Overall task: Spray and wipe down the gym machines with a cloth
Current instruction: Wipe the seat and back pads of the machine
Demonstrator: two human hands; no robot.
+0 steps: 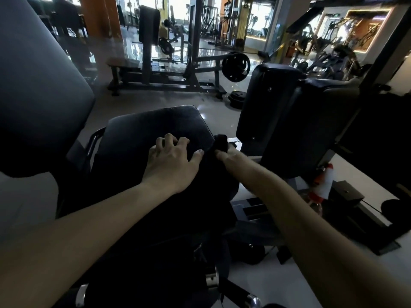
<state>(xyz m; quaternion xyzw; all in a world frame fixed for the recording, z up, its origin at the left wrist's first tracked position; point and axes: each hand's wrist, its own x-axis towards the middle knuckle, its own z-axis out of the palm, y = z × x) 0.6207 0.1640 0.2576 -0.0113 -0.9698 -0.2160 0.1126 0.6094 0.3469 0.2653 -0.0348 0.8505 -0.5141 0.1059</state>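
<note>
A black padded machine seat fills the middle of the view. My left hand rests on its near right part, fingers curled with the tips pressing the pad. Just to the right, my right hand grips a dark cloth at the seat's right front corner; most of this hand is hidden behind the cloth and the seat edge. A white spray bottle with an orange-red top stands on the machine's frame at the right, apart from both hands.
A large black backrest rises at the left. Two upright black pads stand right of the seat. A bench and a rack with a weight plate occupy the floor beyond. Metal frame parts lie below my right arm.
</note>
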